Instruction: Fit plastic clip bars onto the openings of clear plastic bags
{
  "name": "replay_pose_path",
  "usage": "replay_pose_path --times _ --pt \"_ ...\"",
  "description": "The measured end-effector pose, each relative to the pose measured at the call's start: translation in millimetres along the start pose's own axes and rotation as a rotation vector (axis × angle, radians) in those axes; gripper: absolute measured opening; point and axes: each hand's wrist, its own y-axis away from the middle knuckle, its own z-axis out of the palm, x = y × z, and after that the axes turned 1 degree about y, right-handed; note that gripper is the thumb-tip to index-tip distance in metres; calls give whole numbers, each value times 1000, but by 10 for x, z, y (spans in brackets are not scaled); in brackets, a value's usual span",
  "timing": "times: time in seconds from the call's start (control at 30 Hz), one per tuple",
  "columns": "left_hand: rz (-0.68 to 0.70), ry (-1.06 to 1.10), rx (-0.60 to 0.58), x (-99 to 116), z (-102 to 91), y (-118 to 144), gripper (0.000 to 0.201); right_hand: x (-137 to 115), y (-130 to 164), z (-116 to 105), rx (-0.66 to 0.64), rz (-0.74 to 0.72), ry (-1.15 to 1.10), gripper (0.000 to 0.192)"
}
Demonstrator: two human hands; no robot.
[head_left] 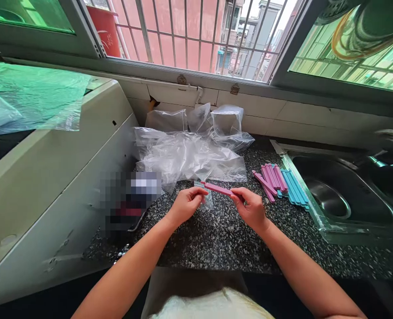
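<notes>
A pixelated patch (130, 201) blots out whatever sits at the counter's left end. The sink (343, 195) runs off the right edge, its tap barely showing. The small clear bag (207, 200) is partly hidden behind the left hand (185, 206), its contents unreadable.

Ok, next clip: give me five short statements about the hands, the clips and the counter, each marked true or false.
1. Both hands, left hand and right hand, hold one pink clip. True.
2. The spare clips lie inside the sink. False: they lie on the counter, beside the sink's left rim.
3. The spare clips are pink and blue. True.
4. A small clear bag hangs at the left hand's fingers. True.
5. The pile of plastic bags lies near the counter's front edge. False: it lies at the back, below the window.
</notes>
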Motion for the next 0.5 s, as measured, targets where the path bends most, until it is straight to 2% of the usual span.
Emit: replay_pose_path --times 0.13,0.23,0.37,0.5 --pt "-36 72 -27 64 -9 5 15 40 54 25 68 -237 125 12" --pt "-22 99 -74 99 -35 21 17 65 67 9 104 -344 185 17" --pt "-8 132 -77 86 -53 24 17 103 88 -8 48 -423 205 28" --pt "-24 152 -60 69 -52 17 22 136 108 -14 8 -459 227 30"
